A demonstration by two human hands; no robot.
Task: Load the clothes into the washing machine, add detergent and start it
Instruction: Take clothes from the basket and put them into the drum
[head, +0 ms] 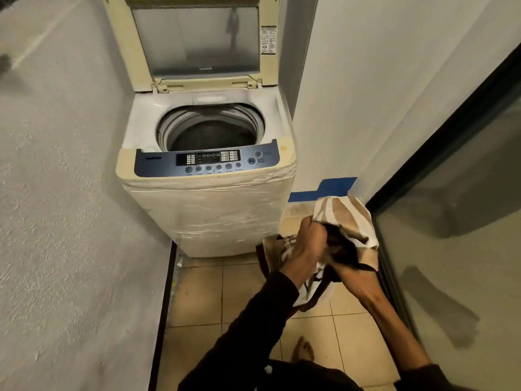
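A top-loading washing machine (208, 210) stands ahead with its lid (194, 40) raised and its drum (211, 131) dark inside. A blue control panel (208, 162) runs along its front edge. To the right of the machine, low down, both hands hold a bundle of clothes: a brown-and-white striped cloth (348, 214) with a dark garment (342, 249) inside it. My left hand (308, 238) grips the bundle's left side. My right hand (342, 270) grips it from below, mostly hidden by the fabric.
A rough white wall (62, 193) closes in the left side. A smooth wall with blue tape (324, 190) and a dark-framed glass door (451, 221) lie to the right. More striped cloth (277, 249) sits on the tiled floor (203, 292). A bare foot (303, 349) shows below.
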